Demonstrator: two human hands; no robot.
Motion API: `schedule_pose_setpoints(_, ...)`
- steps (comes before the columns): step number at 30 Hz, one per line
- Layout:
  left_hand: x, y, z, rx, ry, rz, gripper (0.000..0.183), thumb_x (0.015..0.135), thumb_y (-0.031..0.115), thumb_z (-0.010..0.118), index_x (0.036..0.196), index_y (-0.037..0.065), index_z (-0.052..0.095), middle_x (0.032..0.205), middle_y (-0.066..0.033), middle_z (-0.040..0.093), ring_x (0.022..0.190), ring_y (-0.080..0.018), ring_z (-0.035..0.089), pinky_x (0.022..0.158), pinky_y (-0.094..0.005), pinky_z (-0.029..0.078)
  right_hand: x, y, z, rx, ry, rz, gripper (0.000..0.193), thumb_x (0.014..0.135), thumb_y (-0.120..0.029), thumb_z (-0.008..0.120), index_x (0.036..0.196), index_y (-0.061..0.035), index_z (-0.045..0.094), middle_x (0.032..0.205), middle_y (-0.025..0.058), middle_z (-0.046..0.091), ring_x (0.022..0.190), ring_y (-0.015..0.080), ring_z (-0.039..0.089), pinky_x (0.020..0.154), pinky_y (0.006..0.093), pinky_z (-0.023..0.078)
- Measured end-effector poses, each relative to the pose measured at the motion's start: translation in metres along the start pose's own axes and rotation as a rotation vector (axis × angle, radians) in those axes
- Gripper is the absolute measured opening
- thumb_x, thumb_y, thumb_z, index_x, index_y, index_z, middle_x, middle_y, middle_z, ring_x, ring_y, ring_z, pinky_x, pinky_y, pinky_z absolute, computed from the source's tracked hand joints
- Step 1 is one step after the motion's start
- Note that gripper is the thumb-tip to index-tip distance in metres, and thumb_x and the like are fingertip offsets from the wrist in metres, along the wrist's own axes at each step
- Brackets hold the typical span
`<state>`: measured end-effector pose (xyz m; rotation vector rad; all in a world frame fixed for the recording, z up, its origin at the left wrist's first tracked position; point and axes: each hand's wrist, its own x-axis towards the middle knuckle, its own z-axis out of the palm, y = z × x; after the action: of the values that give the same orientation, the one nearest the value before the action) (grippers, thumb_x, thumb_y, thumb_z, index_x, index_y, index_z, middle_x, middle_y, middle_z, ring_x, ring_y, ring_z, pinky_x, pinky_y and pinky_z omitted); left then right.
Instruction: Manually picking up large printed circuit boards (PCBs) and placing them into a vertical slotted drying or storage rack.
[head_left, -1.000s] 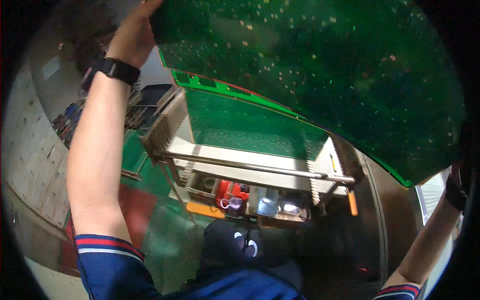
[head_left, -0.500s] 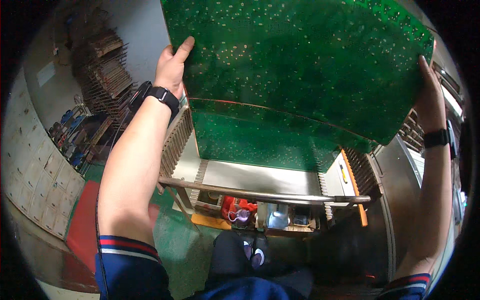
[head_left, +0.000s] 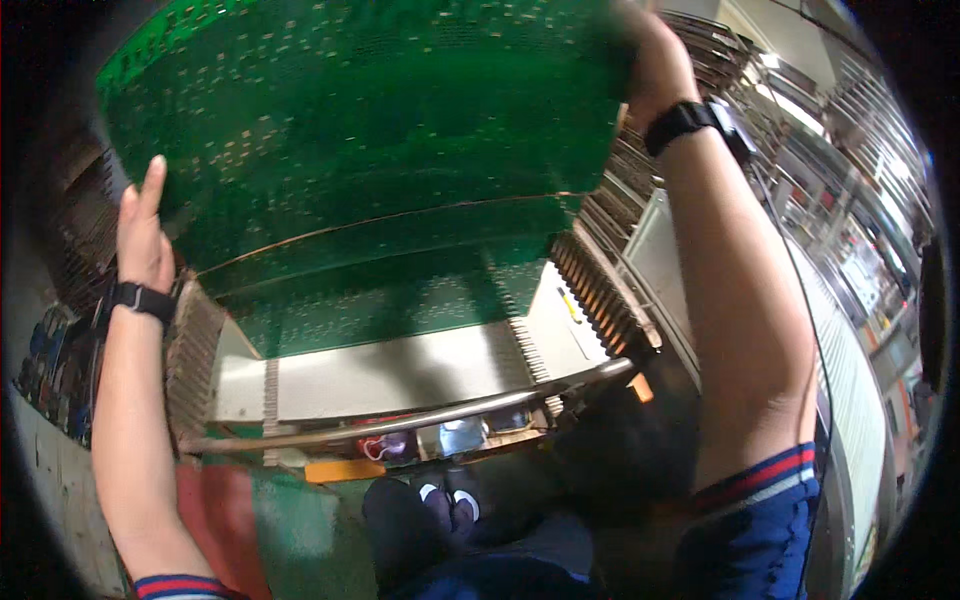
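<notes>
A large green circuit board panel [head_left: 400,130], dotted with small pale pads, is held up between my two hands above a slotted rack. At its left edge my left hand [head_left: 145,235] grips it, one finger pointing up along the face. My right hand [head_left: 660,65] holds the right edge higher up; its fingertips are dark and blurred. Beneath the raised panel, another green circuit board [head_left: 400,310] stands in the rack, its upper part hidden. Toothed combs [head_left: 195,340] line the rack's left side, with a matching slotted strip [head_left: 600,290] on the right.
A metal bar [head_left: 430,418] crosses the rack's front at waist height. Below it sit an orange block [head_left: 345,471] and a blue-white item [head_left: 462,436]. A yellow tool [head_left: 570,305] lies on the white right panel. Metal racks and machinery [head_left: 870,270] stand at right.
The view has swung to the right. In it the panel now lies farther left and tilts, its right side higher. Both hands have kept hold of its edges.
</notes>
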<state>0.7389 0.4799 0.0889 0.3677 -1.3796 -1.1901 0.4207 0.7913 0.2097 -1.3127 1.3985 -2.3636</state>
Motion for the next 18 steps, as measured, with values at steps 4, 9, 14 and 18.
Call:
schedule_pose_setpoints(4, 0.005, -0.005, 0.002, 0.015, 0.008, 0.001, 0.051, 0.094, 0.035, 0.063, 0.134, 0.007, 0.047, 0.135, -0.0057, 0.05, 0.122, -0.0163, 0.049, 0.103, -0.0318, 0.04, -0.003, -0.005, -0.006, -0.067, 0.05, -0.055, 0.033, 0.091, -0.032, 0.061, 0.111, -0.0065, 0.061, 0.097, 0.0087, 0.064, 0.088, 0.0233, 0.06, 0.079, 0.04, 0.049)
schedule_pose_setpoints(9, 0.005, -0.006, -0.009, -0.035, -0.061, -0.015, 0.045, 0.094, 0.034, 0.063, 0.127, 0.008, 0.05, 0.129, -0.0046, 0.054, 0.117, -0.0151, 0.053, 0.1, -0.0317, 0.042, -0.01, -0.007, 0.01, 0.015, 0.0, 0.047, 0.033, 0.091, -0.034, 0.06, 0.111, -0.007, 0.06, 0.104, 0.0115, 0.064, 0.094, 0.0258, 0.059, 0.081, 0.043, 0.048)
schedule_pose_setpoints(14, -0.013, 0.006, 0.015, 0.079, 0.017, -0.017, 0.056, 0.093, 0.035, 0.065, 0.135, 0.005, 0.043, 0.138, -0.0068, 0.046, 0.128, -0.0177, 0.042, 0.107, -0.0345, 0.034, -0.003, 0.022, -0.025, 0.01, 0.001, 0.016, 0.034, 0.091, -0.035, 0.061, 0.111, -0.0065, 0.062, 0.1, 0.0076, 0.065, 0.093, 0.0221, 0.059, 0.082, 0.0401, 0.047)
schedule_pose_setpoints(18, -0.014, 0.004, 0.014, 0.115, -0.054, 0.119, 0.059, 0.093, 0.033, 0.064, 0.139, 0.007, 0.038, 0.137, -0.007, 0.045, 0.128, -0.0186, 0.041, 0.106, -0.0352, 0.034, -0.007, 0.049, -0.045, 0.178, 0.028, 0.061, 0.037, 0.094, -0.036, 0.057, 0.118, -0.0069, 0.058, 0.108, 0.0078, 0.067, 0.098, 0.0215, 0.064, 0.089, 0.0391, 0.05)
